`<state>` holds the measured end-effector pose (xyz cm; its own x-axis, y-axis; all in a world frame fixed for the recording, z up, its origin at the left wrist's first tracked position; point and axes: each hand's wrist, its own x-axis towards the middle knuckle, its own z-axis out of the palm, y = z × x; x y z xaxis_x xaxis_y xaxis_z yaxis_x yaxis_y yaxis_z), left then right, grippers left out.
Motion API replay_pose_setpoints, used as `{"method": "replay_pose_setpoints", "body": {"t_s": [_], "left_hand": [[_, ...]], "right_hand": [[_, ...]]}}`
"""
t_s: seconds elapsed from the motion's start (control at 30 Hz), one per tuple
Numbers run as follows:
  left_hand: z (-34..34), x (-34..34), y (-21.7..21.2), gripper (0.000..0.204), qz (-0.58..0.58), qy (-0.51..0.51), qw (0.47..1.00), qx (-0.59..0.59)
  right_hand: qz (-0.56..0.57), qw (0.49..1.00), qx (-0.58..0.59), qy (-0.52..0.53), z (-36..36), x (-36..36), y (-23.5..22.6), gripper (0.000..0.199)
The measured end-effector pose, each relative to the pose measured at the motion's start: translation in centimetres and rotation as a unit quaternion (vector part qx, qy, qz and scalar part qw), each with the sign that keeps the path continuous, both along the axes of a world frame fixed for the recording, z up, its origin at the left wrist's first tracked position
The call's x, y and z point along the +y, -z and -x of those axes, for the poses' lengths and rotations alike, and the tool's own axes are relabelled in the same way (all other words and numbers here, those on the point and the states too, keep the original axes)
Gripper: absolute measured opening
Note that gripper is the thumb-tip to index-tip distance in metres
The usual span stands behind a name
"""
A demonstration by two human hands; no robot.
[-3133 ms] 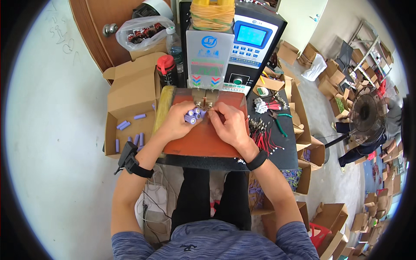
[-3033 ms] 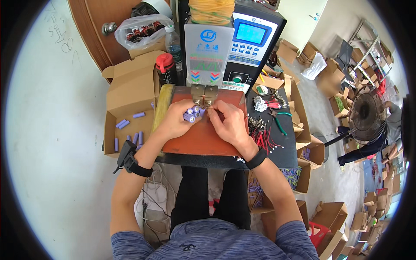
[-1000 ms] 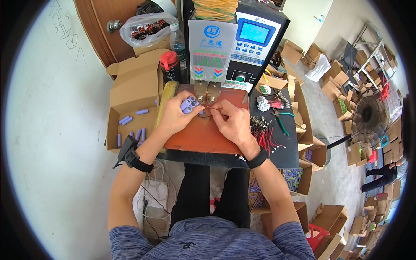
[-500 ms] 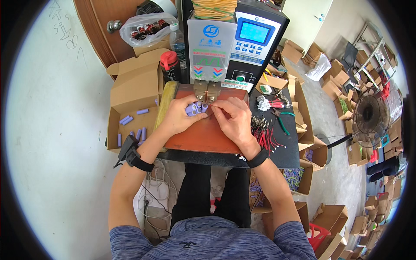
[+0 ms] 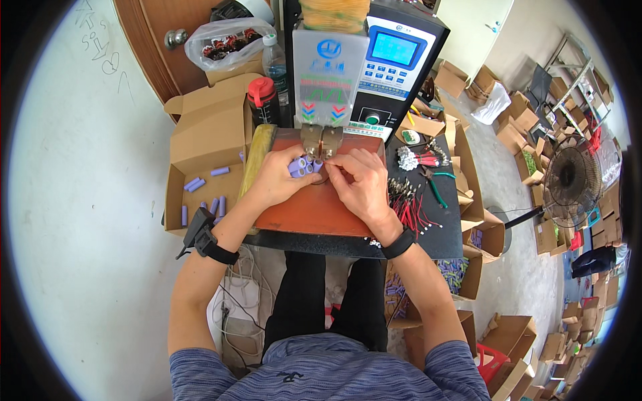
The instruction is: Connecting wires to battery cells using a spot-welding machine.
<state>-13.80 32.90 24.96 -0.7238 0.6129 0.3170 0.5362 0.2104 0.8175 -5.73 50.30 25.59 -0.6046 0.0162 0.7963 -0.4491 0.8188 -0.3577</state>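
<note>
Several purple cylindrical battery cells (image 5: 299, 168) are bunched in my left hand (image 5: 273, 182), its thumb and fingers wrapped round them. They sit right under the metal electrode head (image 5: 321, 142) of a spot welder (image 5: 394, 63). My right hand (image 5: 362, 182) is closed in a pinch at the right side of the cells, close below the electrodes. Whatever lies between its fingertips is too small to make out. Both hands are above an orange-brown mat (image 5: 304, 217) on the black table (image 5: 435, 237).
Left of the mat, an open cardboard box (image 5: 194, 160) holds loose purple cells. A black bottle with a red lid (image 5: 263, 100) stands behind it. On the right lie red wire leads (image 5: 409, 207) and green-handled pliers (image 5: 436, 190). A fan (image 5: 568, 177) stands farther right among cardboard boxes.
The welder's front plate and the coil on top look blurred now and sit slightly to the right. My hands and the cells have hardly moved.
</note>
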Motion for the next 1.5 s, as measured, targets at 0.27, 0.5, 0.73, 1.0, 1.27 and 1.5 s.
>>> {"method": "replay_pose_setpoints", "body": {"t_s": [0.27, 0.5, 0.73, 1.0, 1.27, 1.5], "left_hand": [[-0.1, 0.0, 0.0, 0.035, -0.005, -0.001, 1.0, 0.013], [-0.4, 0.1, -0.3, 0.033, 0.003, -0.001, 1.0, -0.004], [-0.4, -0.1, -0.6, 0.036, 0.023, -0.006, 1.0, -0.016], [0.1, 0.3, -0.5, 0.039, 0.026, -0.005, 1.0, 0.006], [-0.5, 0.1, -0.7, 0.034, 0.022, -0.005, 1.0, -0.019], [0.6, -0.3, 0.5, 0.027, -0.041, 0.054, 0.997, 0.032]], "right_hand": [[-0.002, 1.0, 0.004, -0.004, 0.1, 0.0, 0.2, 0.007], [-0.001, 1.0, 0.005, -0.001, 0.0, 0.1, 0.1, 0.006], [0.006, 1.0, 0.004, -0.002, 0.1, 0.0, 0.2, 0.006], [0.009, 1.0, 0.001, 0.004, 0.1, 0.2, 0.3, 0.005], [0.015, 1.0, 0.003, -0.014, 0.0, 0.1, 0.3, 0.006], [0.075, 0.996, -0.014, -0.04, -0.2, 0.5, 0.3, 0.008]]}}
